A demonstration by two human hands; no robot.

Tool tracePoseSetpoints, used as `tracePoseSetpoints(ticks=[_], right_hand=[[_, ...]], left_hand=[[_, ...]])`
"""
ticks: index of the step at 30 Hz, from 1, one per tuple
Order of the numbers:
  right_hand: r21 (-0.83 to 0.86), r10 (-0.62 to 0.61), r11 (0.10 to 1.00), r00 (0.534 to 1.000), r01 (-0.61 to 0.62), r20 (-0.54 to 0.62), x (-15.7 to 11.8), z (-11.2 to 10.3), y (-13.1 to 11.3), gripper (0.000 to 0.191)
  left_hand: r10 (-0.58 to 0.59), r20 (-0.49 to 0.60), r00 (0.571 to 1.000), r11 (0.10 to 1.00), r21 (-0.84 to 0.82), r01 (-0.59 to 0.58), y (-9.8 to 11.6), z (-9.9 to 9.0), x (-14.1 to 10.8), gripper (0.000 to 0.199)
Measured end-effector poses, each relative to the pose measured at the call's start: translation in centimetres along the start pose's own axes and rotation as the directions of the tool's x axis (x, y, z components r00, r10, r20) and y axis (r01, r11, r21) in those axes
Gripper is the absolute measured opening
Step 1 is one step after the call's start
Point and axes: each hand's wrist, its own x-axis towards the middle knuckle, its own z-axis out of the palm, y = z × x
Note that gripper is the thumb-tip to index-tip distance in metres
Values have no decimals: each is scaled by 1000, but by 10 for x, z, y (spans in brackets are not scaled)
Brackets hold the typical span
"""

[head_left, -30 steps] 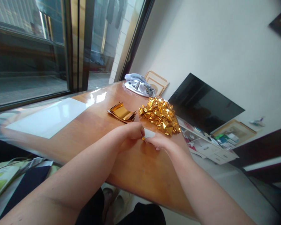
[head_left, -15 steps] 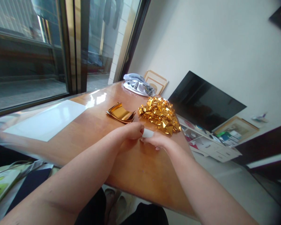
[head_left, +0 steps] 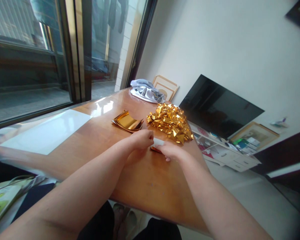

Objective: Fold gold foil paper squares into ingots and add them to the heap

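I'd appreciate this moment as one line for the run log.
left hand | right hand | touching: white-backed gold foil slip | nearby: crumpled gold foil

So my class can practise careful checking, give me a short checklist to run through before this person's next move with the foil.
Grip on the small foil piece: cannot tell. The left hand and right hand both meet it, but part of it is hidden.
Crumpled gold foil pile apart from the right hand: ok, a narrow gap shows.
Curled stack of gold foil sheets apart from both hands: ok.
White sheet lying flat on the wooden table: ok.
Crumpled pile set back from the table edge: not ok, it reaches almost to the right edge.
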Motion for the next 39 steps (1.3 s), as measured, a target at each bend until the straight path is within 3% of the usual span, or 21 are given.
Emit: tracePoseSetpoints(ticks=[3,8,12,19,22,24,27,30,34,37,39], right_hand=[[-27,44,999,998,-43,40,-2,5,-7,26],[-45,-72,997,996,70,-49,-1,9,-11,15],[-63,-103,993,989,97,-104,5,8,3,11],[-163,8,986,986,-35,-166,1,1,37,20],[-333,68,932,971,-144,-231,-8,-3,45,31],[-452,67,872,961,-188,-270,-14,-3,50,38],[-504,10,845,948,-178,-318,-18,-2,60,36],[-438,-17,888,942,-141,-336,-14,0,76,29],[-173,-30,984,902,-50,-431,-2,1,100,28],[-8,-73,997,868,80,-492,5,2,107,27],[66,-96,987,870,146,-483,6,1,105,28]], left_hand=[[2,23,1000,1000,10,-3,3,6,0,21],[34,29,999,998,56,-36,6,14,-3,22],[52,20,998,992,113,-54,5,17,-4,17],[31,42,999,990,133,-36,5,14,-5,15],[27,40,999,990,140,-32,6,13,-6,15],[20,40,999,990,142,-25,6,12,-7,14],[23,43,999,989,145,-29,7,11,-9,14],[59,43,997,986,151,-64,7,9,-10,14],[97,28,995,980,171,-101,10,7,-12,13],[90,20,996,976,197,-92,13,7,-13,12],[102,2,995,970,220,-100,13,7,-13,11]])
